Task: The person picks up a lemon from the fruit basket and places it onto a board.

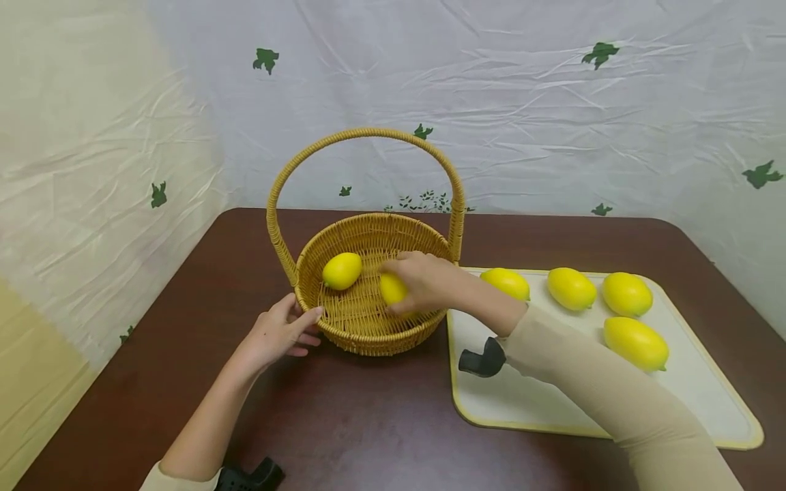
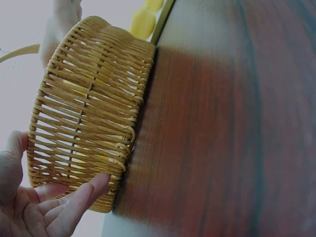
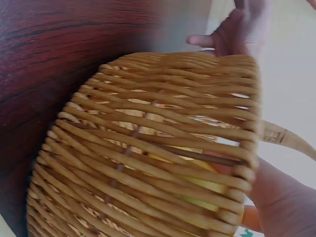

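A round wicker basket [image 1: 368, 337] with a tall hooped handle [image 1: 368, 133] stands on the table. My left hand [image 1: 279, 331] holds its near left side, thumb over the rim; in the left wrist view the other fingers [image 2: 74, 207] lie against the outer weave. Inside the basket, my right hand [image 1: 430, 279] grips a yellow lemon [image 1: 391, 289] low over the woven bottom, its far side hidden by the fingers. A second lemon [image 1: 342, 271] lies to the left in the basket. The right wrist view shows yellow only through gaps in the basket wall [image 3: 148, 138].
Right of the basket lies a white board with a yellow edge [image 1: 528, 402]. Several lemons rest on it, among them one at the front [image 1: 636, 343] and one partly behind my right forearm [image 1: 506, 282]. The dark wooden table [image 1: 368, 423] backs onto a white cloth [image 1: 522, 123].
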Tool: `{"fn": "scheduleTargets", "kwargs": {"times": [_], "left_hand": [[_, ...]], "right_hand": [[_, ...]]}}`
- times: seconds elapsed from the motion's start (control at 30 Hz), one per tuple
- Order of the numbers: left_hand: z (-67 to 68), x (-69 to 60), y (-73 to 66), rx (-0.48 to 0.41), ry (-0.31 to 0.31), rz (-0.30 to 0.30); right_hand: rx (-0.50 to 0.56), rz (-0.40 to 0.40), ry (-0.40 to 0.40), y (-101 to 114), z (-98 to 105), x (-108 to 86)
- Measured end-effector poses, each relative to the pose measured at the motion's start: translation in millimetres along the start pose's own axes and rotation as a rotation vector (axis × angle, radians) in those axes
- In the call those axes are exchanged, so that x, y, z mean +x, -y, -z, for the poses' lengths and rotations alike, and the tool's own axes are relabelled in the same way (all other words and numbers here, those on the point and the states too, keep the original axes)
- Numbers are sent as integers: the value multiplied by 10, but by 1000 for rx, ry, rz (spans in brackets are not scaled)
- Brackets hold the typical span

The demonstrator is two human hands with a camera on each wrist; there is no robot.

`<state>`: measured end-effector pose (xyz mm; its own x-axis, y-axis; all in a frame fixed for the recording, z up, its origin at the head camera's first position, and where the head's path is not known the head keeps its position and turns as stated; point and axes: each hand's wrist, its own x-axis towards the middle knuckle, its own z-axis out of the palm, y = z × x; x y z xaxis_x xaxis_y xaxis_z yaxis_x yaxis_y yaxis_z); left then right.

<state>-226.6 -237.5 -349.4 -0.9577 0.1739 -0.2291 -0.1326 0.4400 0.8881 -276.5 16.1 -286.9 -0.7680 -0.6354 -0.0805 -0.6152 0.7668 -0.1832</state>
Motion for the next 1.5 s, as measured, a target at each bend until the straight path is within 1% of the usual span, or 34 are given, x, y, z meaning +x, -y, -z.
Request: {"fn": "scheduleTargets", "kwargs": {"times": [0.23, 0.47, 0.57, 0.63, 0.73, 1.07, 1.23, 1.37, 1.5], "left_hand": [[17, -14, 14, -5, 4, -1], [63, -19, 23, 7, 2, -8], [67, -18, 28, 5, 3, -7], [72, -17, 36, 8, 8, -14], [80, -21, 45, 6, 5, -11], [130, -32, 79, 5, 4, -5], [126, -35, 83, 1, 4, -6], [129, -35, 83, 7, 1, -9], [140, -35, 75, 12, 0, -10]], "right_hand": [[56, -5, -79, 13, 115, -143], [80, 0, -155, -17, 240, -304], [112, -2, -193, -56, 288, -391], [136, -17, -209, -86, 315, -464], [169, -32, -232, -129, 339, -574], [173, -55, -337, -299, 334, -856], [175, -90, -364, -440, 319, -1041], [150, -122, -383, -551, 290, -1192], [135, -167, -387, -648, 238, -1332]]}}
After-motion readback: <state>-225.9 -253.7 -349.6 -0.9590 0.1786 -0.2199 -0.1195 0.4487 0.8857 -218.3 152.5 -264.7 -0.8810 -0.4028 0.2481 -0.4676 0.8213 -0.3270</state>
